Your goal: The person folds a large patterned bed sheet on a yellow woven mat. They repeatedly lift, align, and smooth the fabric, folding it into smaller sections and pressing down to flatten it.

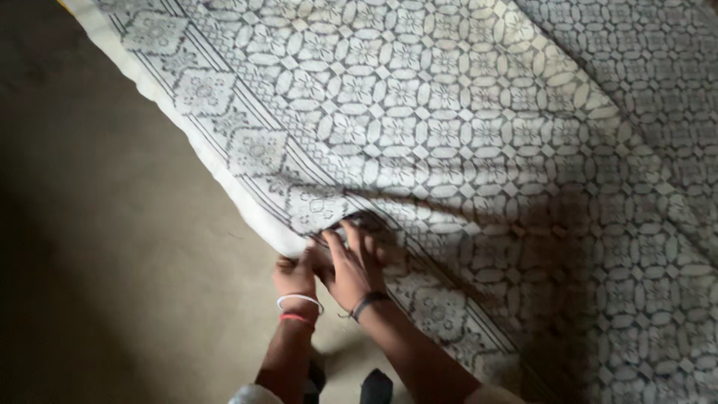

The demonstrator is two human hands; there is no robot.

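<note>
left hand (295,275) apparently pinching cloth (449,135) edge, right hand (351,262) flat

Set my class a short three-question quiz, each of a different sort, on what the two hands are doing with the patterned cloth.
1. True or false: both hands meet at the bordered edge of the patterned cloth.
2. Which wrist wears a white bangle and a red one? A) left B) right
3. Fill in: the cloth lies spread over a plain brown ____.

Key
1. True: the left hand pinches the edge, and the right hand lies on the cloth beside it.
2. A: the bangles are on the left wrist; the right wrist has a dark band.
3. Floor.
</note>
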